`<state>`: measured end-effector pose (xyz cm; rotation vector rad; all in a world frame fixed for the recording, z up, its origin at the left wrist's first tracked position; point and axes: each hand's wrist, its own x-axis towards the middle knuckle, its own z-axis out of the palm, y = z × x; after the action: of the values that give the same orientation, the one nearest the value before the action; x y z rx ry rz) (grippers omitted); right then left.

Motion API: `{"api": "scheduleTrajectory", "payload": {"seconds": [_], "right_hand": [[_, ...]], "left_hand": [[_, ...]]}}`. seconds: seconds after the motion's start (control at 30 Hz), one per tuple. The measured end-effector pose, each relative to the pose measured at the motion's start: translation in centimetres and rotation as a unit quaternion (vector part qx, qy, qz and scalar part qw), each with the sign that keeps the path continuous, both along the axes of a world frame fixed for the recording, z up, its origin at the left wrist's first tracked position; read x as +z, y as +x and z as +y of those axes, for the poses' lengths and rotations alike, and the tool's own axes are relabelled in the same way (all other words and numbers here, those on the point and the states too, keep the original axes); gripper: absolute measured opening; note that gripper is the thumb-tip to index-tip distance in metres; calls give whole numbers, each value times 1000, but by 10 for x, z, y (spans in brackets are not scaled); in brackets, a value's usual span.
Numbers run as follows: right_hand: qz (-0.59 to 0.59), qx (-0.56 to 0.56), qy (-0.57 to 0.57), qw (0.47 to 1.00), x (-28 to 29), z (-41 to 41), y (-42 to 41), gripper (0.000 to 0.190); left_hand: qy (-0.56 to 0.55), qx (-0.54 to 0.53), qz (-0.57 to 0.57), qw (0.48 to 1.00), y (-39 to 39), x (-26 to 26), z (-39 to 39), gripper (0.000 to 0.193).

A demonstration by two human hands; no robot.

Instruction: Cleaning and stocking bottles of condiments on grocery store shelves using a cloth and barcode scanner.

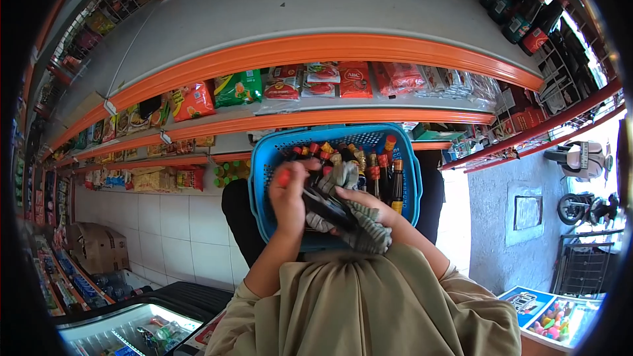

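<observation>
My left hand point(289, 193) grips the red-capped neck of a dark sauce bottle point(329, 210), which lies tilted over a blue plastic basket point(415, 168). Around the bottle's body is a grey striped cloth point(371, 232), held by my right hand point(368, 202). The hands and the bottle are somewhat blurred. Inside the basket, between my knees, stand several sauce bottles point(397, 183) with red, yellow and orange caps; my hands and the cloth hide part of them.
Ahead rises an orange-edged metal shelf point(316, 5) with dark bottles point(519, 17) at its right end. Lower shelves hold food packets point(355, 79). A cardboard box point(96, 247) stands at left, near a lit glass-topped case point(138, 329). Motorcycles point(576, 158) are outside at right.
</observation>
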<state>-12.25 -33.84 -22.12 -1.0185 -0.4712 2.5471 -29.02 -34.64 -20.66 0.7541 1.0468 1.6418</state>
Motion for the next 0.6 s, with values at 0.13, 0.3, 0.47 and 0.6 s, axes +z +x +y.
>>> {"api": "scheduleTrajectory", "payload": {"seconds": [0.13,0.3,0.47,0.6], "right_hand": [[-49,-76,-3,996,-12,-4,-9,45],[-213,-74,362,904,-92,6,-3,36],[-284,-208,463,814,-57,2,-6,25],[-446,-104,484,746,-26,3,-14,32]], "left_hand": [[148,59,120,980,-13,7,-1,14],[405,-103,279,864,16,2,-18,17],[400,-99,230,882,4,1,-18,16],[403,-111,269,868,6,11,-22,16]]}}
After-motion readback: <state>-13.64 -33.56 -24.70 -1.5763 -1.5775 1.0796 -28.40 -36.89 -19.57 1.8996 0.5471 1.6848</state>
